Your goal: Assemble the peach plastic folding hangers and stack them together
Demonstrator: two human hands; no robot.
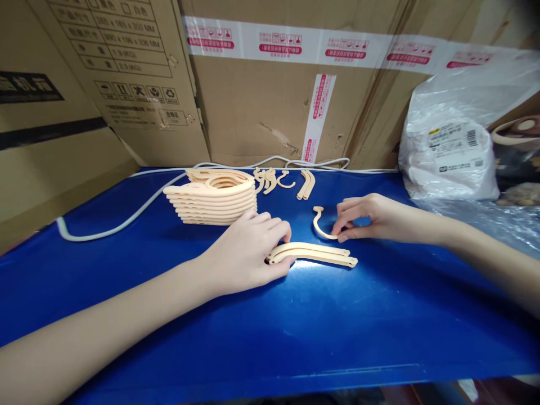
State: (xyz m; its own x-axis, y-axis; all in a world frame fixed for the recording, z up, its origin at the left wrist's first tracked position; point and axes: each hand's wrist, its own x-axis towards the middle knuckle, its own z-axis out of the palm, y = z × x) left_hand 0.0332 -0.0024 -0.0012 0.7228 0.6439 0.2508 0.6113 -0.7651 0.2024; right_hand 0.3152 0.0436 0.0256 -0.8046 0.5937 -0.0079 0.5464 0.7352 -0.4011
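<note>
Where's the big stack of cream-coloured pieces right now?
In the head view, the big stack sits left of centre, toward the back of the blue table, just beyond the left hand, with small curved pieces to its right.

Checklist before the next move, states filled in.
1. Left hand gripping the paired curved bars: ok, fingers around their left end.
2. Right hand at the nearest hook: ok, fingertips at its end.
3. Hook grip firm: cannot tell.
4. Hook apart from the bars: ok, blue surface shows between them.
5. Left hand free of the stack of frames: cannot tell, they overlap in view.
6. White cord away from both hands: ok.
</note>
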